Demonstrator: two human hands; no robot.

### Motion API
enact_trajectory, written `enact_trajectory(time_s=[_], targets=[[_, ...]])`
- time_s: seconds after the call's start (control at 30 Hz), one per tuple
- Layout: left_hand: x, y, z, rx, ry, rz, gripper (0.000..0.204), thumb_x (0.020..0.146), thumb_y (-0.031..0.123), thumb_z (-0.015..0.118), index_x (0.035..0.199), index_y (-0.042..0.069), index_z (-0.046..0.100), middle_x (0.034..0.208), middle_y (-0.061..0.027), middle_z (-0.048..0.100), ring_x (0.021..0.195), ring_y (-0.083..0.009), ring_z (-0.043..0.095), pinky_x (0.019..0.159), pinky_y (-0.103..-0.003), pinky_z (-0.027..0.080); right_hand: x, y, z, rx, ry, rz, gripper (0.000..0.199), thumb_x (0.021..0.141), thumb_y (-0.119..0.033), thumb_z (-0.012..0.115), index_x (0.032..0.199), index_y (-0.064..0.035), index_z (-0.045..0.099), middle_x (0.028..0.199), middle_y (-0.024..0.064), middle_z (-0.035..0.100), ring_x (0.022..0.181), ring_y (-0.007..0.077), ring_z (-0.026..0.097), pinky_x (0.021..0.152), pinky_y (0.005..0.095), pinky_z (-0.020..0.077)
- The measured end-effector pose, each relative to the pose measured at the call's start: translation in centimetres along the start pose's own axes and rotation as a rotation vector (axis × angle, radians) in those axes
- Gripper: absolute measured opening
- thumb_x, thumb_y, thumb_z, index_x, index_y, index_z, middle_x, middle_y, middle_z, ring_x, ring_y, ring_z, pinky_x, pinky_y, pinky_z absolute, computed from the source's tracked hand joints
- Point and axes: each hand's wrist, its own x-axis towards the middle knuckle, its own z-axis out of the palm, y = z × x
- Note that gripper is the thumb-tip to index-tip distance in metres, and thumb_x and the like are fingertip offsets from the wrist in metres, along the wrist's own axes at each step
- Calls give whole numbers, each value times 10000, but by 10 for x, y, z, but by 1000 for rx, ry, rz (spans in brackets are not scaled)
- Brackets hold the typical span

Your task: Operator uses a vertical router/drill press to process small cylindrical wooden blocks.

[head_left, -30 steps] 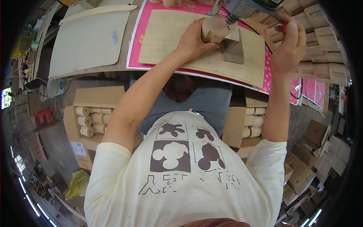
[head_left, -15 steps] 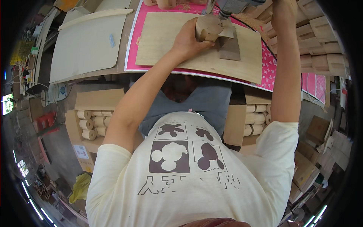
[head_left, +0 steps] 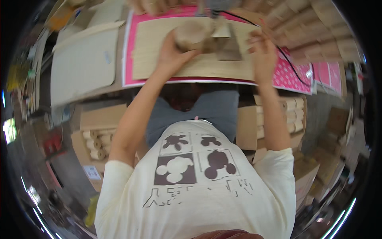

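Note:
My left hand point(head_left: 172, 57) is wrapped round the side of a round wooden cylinder point(head_left: 191, 34), with thumb and fingers on opposite sides. The cylinder is just above or on a pale wooden board point(head_left: 159, 47); blur hides which. To its right a small pale wooden block point(head_left: 222, 30) stands by a flat brown plate point(head_left: 229, 51). Over these hangs the grey lower part of a bench machine point(head_left: 218, 5). Close to the board's right end my right hand point(head_left: 263, 55) is in the air with fingers apart, blurred, holding nothing visible.
A pink patterned sheet point(head_left: 292, 75) lies beneath the board, with a black cable point(head_left: 292, 65) across it. Stacked wooden pieces point(head_left: 314, 32) fill the right side. Cartons of wooden cylinders, one left point(head_left: 89, 157) and one right point(head_left: 294, 137), flank my legs. A grey panel point(head_left: 83, 63) lies left.
My left hand has brought the cylinder left and slightly nearer, away from the machine. My right hand has come down from the upper right beside the machine to the board's right end.

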Motion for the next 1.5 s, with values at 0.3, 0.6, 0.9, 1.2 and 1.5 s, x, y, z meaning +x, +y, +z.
enact_trajectory(time_s=[0.3, 0.6, 0.9, 1.2, 1.5], targets=[[-101, 51, -13, -208, -143, -258, 891, 840, 192, 1035, 1549, -23, 539, 1434, -161, 706, 1285, -280, 720, 1120, -424, 574, -149, -8, 47, -140, -321, -121, 707, 924, -289, 874, 1497, 24, 603, 1430, 245, 633, 1391, 436, 623, 1179, 507, 537], [-106, 131, 60, -21, -644, -72, 865, 863, 224, 1000, 1570, -3, 555, 1443, -157, 681, 1270, -268, 684, 960, -381, 553, -210, 5, -46, -79, -45, 201, 728, 868, -304, 932, 1442, 1, 605, 1349, 210, 663, 1280, 388, 681, 1049, 477, 586], [-106, 124, 73, -215, -893, -25, 800, 983, 27, 872, 1694, 28, 504, 1573, -163, 686, 1394, -249, 669, 1111, -371, 541, -267, 145, -203, 350, 637, 776, 442, 1091, -427, 739, 1317, -48, 711, 1068, 20, 682, 929, 126, 640, 823, 341, 560], [-148, 63, 22, -150, -712, -346, 661, 1013, -53, 793, 1633, -13, 565, 1503, -178, 718, 1322, -229, 707, 1082, -348, 574, -221, 278, -273, 217, 621, 1032, 417, 1070, -463, 778, 1155, -61, 706, 889, 8, 602, 736, 133, 582, 655, 316, 556], [-195, 36, 6, -213, -555, -529, 604, 1056, -26, 783, 1614, -26, 553, 1503, -171, 704, 1320, -230, 702, 1154, -362, 572, -217, 310, -283, 209, 697, 1012, 608, 1069, -572, 742, 1097, 33, 688, 944, 99, 659, 745, 201, 624, 627, 361, 538]])
